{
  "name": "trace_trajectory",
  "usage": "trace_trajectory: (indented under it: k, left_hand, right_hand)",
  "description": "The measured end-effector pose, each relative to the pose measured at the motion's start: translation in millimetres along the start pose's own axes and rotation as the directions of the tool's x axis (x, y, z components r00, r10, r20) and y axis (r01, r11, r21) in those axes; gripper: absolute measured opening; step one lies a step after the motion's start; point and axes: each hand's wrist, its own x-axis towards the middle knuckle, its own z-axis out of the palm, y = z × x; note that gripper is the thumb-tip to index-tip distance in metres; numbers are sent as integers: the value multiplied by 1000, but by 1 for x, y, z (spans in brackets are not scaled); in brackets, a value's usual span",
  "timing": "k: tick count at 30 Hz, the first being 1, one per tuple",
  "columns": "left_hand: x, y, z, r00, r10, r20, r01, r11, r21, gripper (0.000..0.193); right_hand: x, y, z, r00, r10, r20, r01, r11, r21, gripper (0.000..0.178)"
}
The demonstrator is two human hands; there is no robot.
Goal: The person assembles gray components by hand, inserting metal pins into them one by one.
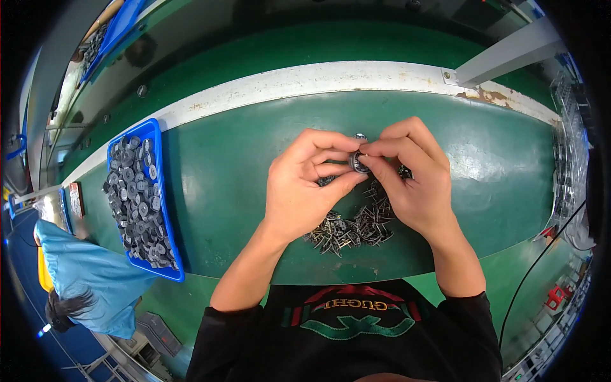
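Between the thumb and fingers of my left hand (296,181) is a small round dark part (357,165), held on edge above the table. My right hand (414,175) meets it from the other side, its thumb and forefinger pinched together at the part's face. A tiny bright spot shows at those fingertips, too small to name. Below both hands lies a loose pile of small dark pieces with thin metal pins (347,232). My hands hide some of this pile.
A blue tray (168,223) full of grey round parts (135,200) stands on the green table (223,159) at left. A white rail (286,83) runs along the far side, with a post at right. Clear plastic packaging (566,153) lies far right. Another person in light blue (89,274) is at left.
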Motion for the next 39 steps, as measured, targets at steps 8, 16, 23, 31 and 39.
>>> trace_trajectory:
  k: [8,16,23,31,39]
  left_hand:
    - [6,3,-3,993,-70,-94,59,992,-115,36]
    - [103,6,-49,952,169,-256,-20,867,498,20]
    - [236,-6,-196,765,561,-316,-34,525,850,29]
    - [221,17,-212,817,478,-322,125,399,908,37]
    - [156,41,-312,876,149,-458,481,-214,850,34]
  right_hand:
    - [-2,6,2,993,-116,-10,116,993,27,22]
    - [6,18,-41,1000,24,-16,-23,995,102,19]
    - [6,10,-10,982,-121,146,164,929,-332,18]
    - [0,28,-11,957,-131,258,224,899,-376,11]
    - [4,28,-12,971,-82,224,167,906,-390,10]
